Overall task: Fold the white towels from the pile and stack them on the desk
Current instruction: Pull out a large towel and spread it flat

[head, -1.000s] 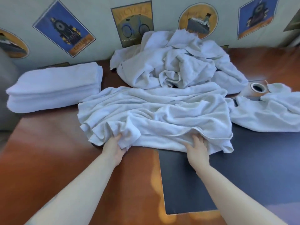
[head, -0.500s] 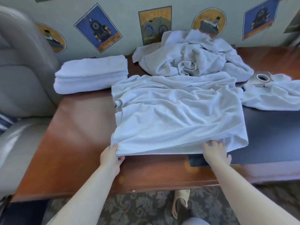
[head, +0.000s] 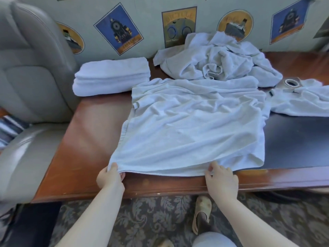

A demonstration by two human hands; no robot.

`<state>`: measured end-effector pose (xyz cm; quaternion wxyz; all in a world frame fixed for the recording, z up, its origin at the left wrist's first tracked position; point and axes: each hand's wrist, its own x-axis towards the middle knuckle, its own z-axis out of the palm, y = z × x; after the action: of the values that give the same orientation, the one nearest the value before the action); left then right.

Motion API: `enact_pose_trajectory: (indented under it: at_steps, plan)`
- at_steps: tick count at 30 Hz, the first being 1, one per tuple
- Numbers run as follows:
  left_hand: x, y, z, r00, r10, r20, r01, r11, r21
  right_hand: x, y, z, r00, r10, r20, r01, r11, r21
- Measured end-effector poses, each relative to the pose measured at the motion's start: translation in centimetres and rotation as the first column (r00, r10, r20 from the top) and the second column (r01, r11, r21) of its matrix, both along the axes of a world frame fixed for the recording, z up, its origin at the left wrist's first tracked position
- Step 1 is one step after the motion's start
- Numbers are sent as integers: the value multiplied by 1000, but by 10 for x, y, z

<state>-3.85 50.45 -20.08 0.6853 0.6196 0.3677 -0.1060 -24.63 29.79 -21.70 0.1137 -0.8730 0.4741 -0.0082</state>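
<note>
Left hand (head: pixel 110 177), right hand (head: pixel 221 179) — pinching towel (head: pixel 192 132) hem

A reddish-brown wooden desk (head: pixel 92 132) bears a black mat (head: pixel 293 139) on its right part. Lying on it: a stack of folded white towels (head: pixel 112 77) at back left, a crumpled towel pile (head: pixel 219 63) at the back, one spread towel (head: pixel 192 125) in the middle overlapping the mat, another loose towel (head: pixel 302 102) at right, and a tape roll (head: pixel 292 83) beside it.
</note>
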Motion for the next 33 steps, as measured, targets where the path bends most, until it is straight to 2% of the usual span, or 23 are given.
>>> enact_pose_trajectory:
  at_steps: [1,2,3,4,5,6,7,8,9,10,12,14,17,20,22,24,26,27,29,31,32,33]
  plan:
    - [-4,-5,-2,1000,-10,19,8,996,84,2,4,0,1000,-2,3,2,1000,-7]
    - [-10,-12,-3,997,-61,52,45,963,265,6,7,-1,1000,5,13,-5,1000,-25]
    - [-19,-19,-1,976,-175,127,93,871,482,9,10,-1,999,26,41,-25,999,-46]
    - [-31,-27,1,906,-353,235,119,744,658,11,11,-1,995,57,82,-53,997,-53]
    - [-45,-35,0,752,-575,321,153,626,764,12,11,-2,987,100,123,-96,995,-39]
    - [-59,-44,-3,540,-769,341,220,520,825,12,10,-3,978,147,151,-146,989,-18]
    - [-73,-54,-7,324,-899,295,303,394,867,10,9,-5,970,190,152,-191,982,-5]
    - [-85,-63,-14,136,-966,218,369,254,894,7,9,-6,966,221,137,-223,975,-1]
    - [-94,-72,-20,-2,-988,151,403,138,905,4,8,-7,962,241,125,-243,970,-1]
    - [-102,-80,-25,-80,-991,107,428,63,901,1,7,-8,959,254,124,-256,967,4]
    - [-109,-96,-30,-115,-991,65,483,1,876,-3,5,-8,945,275,176,-288,957,46]
    - [-109,-109,-31,-128,-992,11,470,-51,881,-8,-2,-7,927,231,295,-279,951,132]
    - [-101,-118,-27,-229,-966,-124,368,-204,907,-21,-22,-6,933,51,355,-111,982,151]
    - [-89,-119,-22,-314,-921,-231,307,-329,893,-34,-49,-4,975,-68,210,58,997,53]
    - [-83,-117,-16,-296,-916,-271,328,-364,872,-46,-69,-3,991,-125,36,124,992,34]
    - [-81,-124,-6,-225,-906,-358,387,-420,821,-56,-85,0,980,-177,-90,182,982,43]
    - [-89,-147,6,-222,-848,-482,380,-530,758,-60,-92,2,965,-233,-122,243,967,78]
    - [-96,-163,11,-243,-836,-491,385,-548,742,-60,-93,3,962,-255,-94,264,958,110]
    - [-118,-196,11,-297,-881,-369,486,-472,735,-60,-94,3,956,-291,37,275,934,227]
    - [-141,-228,8,-292,-938,-186,635,-336,695,-57,-106,6,888,-387,248,250,859,446]
    - [-150,-242,6,-268,-955,-125,668,-277,690,-55,-114,8,800,-487,350,212,776,594]
    - [-157,-254,2,-243,-966,-89,673,-234,702,-51,-122,12,635,-649,418,151,635,757]
